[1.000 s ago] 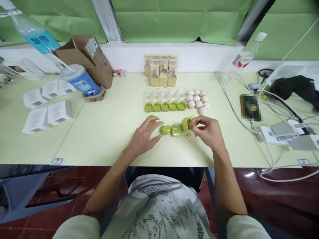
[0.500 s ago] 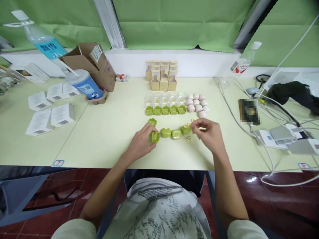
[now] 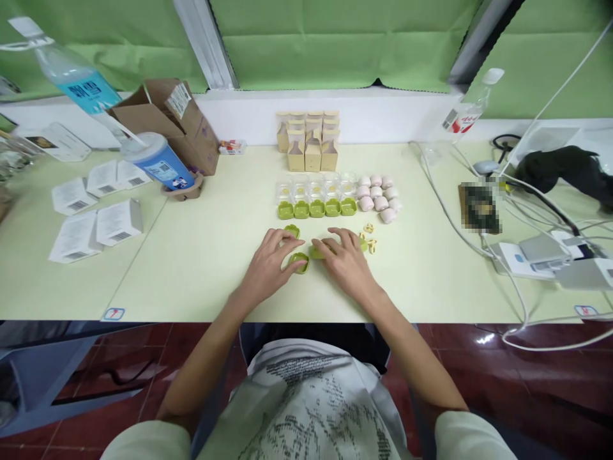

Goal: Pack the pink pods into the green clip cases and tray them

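Observation:
My left hand (image 3: 269,263) is open, thumb and fingers apart, beside a small green open case (image 3: 299,262); its thumb overlaps the rim, and I cannot tell whether it touches. Just behind the fingertips sits another green piece (image 3: 292,230). Palm down, my right hand (image 3: 345,263) spreads its fingers over a row of green cases (image 3: 317,252), hiding most of them. Several small yellow ring-like pieces (image 3: 372,245) lie to the right of that hand. Farther back are a row of green trays (image 3: 317,209), clear plastic covers (image 3: 316,188) and several pale pink rounded pieces (image 3: 381,203).
Small beige open boxes (image 3: 313,155) stand against the wall. Left are white boxes (image 3: 119,222), a blue cup (image 3: 165,165), a cardboard box (image 3: 191,131) and a large bottle (image 3: 86,89). Cables (image 3: 433,198), a bottle (image 3: 472,112) and white devices (image 3: 517,263) occupy the right.
My right hand has moved left from the yellow pieces to above the green cases, and its fingers have spread. My left hand has loosened from the green case, which now rests on the table.

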The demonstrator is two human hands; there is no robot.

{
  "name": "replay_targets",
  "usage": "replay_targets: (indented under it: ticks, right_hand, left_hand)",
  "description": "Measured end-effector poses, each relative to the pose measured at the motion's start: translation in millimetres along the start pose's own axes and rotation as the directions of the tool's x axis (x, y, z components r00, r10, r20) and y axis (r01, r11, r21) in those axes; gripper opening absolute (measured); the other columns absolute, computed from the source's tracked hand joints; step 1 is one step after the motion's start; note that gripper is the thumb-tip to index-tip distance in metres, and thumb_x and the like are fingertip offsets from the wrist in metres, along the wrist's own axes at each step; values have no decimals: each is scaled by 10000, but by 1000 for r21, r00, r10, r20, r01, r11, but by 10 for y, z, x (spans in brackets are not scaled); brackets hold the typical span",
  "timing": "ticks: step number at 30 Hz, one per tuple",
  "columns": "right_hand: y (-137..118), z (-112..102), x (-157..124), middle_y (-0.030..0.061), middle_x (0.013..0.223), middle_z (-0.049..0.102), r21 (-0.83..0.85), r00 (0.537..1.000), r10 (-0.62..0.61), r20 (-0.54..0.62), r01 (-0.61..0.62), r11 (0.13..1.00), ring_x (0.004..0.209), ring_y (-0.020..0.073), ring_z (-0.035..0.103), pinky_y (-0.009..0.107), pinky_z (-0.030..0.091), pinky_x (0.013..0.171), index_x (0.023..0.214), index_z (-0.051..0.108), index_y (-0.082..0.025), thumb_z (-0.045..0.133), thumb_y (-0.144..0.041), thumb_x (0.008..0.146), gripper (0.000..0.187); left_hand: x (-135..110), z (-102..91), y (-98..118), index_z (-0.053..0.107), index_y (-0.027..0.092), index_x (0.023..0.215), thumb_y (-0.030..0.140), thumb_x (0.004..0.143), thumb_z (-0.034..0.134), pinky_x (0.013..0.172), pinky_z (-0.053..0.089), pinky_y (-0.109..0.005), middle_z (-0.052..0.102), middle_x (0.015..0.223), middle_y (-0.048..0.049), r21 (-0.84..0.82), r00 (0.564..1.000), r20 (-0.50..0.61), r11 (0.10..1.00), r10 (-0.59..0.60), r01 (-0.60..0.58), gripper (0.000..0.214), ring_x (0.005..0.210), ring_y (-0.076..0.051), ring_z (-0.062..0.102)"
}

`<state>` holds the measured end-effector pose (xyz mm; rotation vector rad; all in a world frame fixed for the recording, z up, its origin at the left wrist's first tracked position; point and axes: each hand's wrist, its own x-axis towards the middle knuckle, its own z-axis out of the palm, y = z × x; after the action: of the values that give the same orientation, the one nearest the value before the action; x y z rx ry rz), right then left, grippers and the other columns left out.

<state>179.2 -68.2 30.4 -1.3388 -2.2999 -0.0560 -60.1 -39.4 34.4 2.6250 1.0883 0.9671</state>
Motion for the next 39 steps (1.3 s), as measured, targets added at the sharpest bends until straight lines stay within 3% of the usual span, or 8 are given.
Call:
replay_targets:
  ticks: [4, 8, 11, 18, 23, 26, 34, 39]
  right_hand:
    - [19, -172, -38, 93, 1115, 802, 416, 956, 258, -138, -181, 891, 1098, 302, 729, 473, 575, 978, 1388, 633, -252, 583, -95, 970, 449]
    - [-81, -319, -65, 21, 1122, 762, 842, 911, 398, 111, -299, 449, 722, 153, 701, 310, 584, 722, 1182, 502, -289, 714, -270, 917, 340]
    - [-130, -308, -51, 58, 1281, 728, 883, 902, 390, 184, -326, 339, 619, 97, 637, 277, 557, 638, 1058, 442, -284, 739, -291, 876, 348]
    - [-128, -320, -68, 89, 1127, 806, 855, 914, 366, 173, -324, 404, 543, 122, 630, 271, 541, 480, 847, 483, -252, 782, -308, 884, 307]
    - [-247, -309, -63, 163, 1429, 716, 724, 922, 328, -205, -83, 685, 973, 247, 787, 361, 675, 659, 870, 719, -230, 754, -293, 972, 125]
    - [-300, -256, -55, 150, 1412, 709, 672, 917, 264, -299, 5, 741, 1033, 252, 776, 390, 692, 680, 952, 798, -248, 706, -253, 1019, 114]
    - [-178, -181, -58, 147, 1279, 701, 577, 964, 89, -250, 75, 814, 1016, 221, 739, 334, 677, 682, 991, 722, -225, 649, -178, 1017, 91]
    - [-136, -256, -51, 141, 1301, 699, 609, 968, 119, -223, 42, 792, 1024, 228, 767, 339, 697, 685, 985, 723, -226, 682, -204, 964, 50]
  left_hand:
    - [64, 82, 139, 507, 257, 1625, 348, 1042, 726, 1081, 636, -484, 613, 1533, -197, -132, 985, -86, 979, 147, -158, 630, 1411, -308, 634]
    - [77, 161, 283, 462, 303, 1662, 334, 1046, 721, 1035, 676, -420, 654, 1553, -176, -290, 972, -146, 931, 187, -223, 669, 1398, -282, 690]
    - [75, 180, 323, 625, 275, 1486, 320, 1023, 760, 863, 698, -330, 784, 1325, -128, -342, 975, -204, 928, 83, -151, 484, 1206, -239, 784]
    - [128, 148, 340, 626, 263, 1363, 468, 914, 851, 1038, 651, -503, 799, 1300, -129, -265, 945, -273, 930, 181, -255, 542, 1273, -283, 730]
    - [100, 189, 360, 623, 257, 1386, 476, 960, 813, 1023, 668, -508, 802, 1231, -114, -239, 927, -347, 943, 140, -231, 515, 1202, -280, 772]
    - [61, 201, 335, 619, 246, 1385, 449, 1000, 774, 988, 689, -468, 791, 1230, -124, -201, 922, -366, 956, 131, -215, 462, 1161, -264, 791]
    - [28, 210, 275, 621, 206, 1385, 329, 996, 800, 973, 689, -437, 780, 1204, -135, -146, 909, -330, 938, 255, -316, 446, 1150, -256, 784]
    - [41, 219, 273, 610, 233, 1366, 253, 1026, 751, 983, 677, -422, 780, 1218, -113, -129, 941, -284, 965, 184, -228, 370, 1147, -237, 781]
